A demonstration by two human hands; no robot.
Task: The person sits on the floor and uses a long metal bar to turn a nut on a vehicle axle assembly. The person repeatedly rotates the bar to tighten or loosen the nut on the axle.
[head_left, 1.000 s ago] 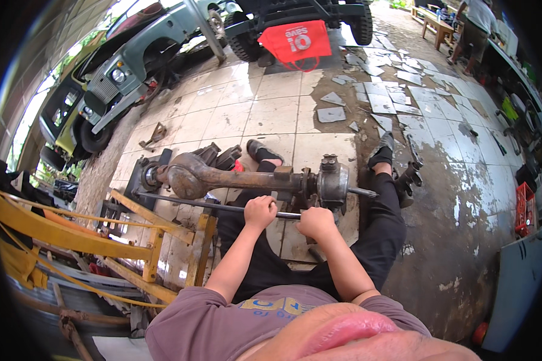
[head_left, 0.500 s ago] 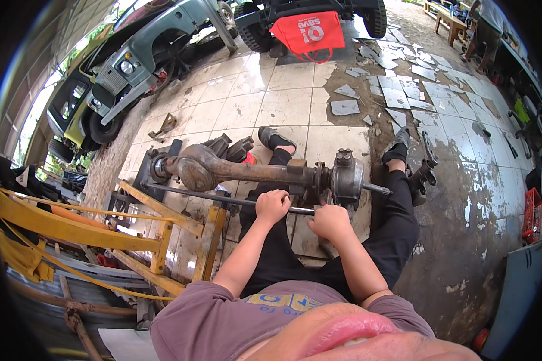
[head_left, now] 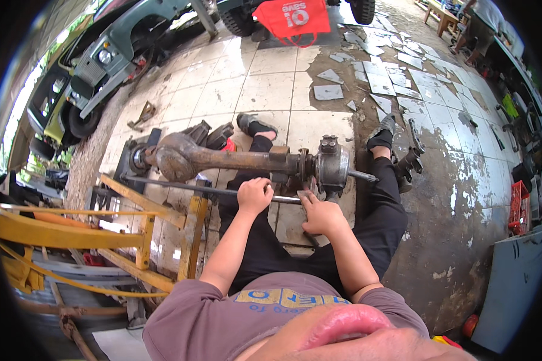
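Observation:
A long dark steel rod with a bright, shiny right end lies across my lap, just on my side of a rusty axle housing. My left hand is closed over the rod near its middle-right part. At the bright end, my right hand pinches a small flat grey piece against the rod; its material is too small to tell. Directly beyond my right hand stands the axle's round metal hub end, with a splined shaft sticking out to the right.
To my left stands a yellow steel frame. Loose metal parts lie by my right foot. Farther off are an old vehicle, a red bag, broken tiles and a red crate. Another person is at the far right.
The view has shifted, so the scene sits farther left and higher. My right hand's fingers have straightened a little at the rod's bright end. My left hand keeps its hold.

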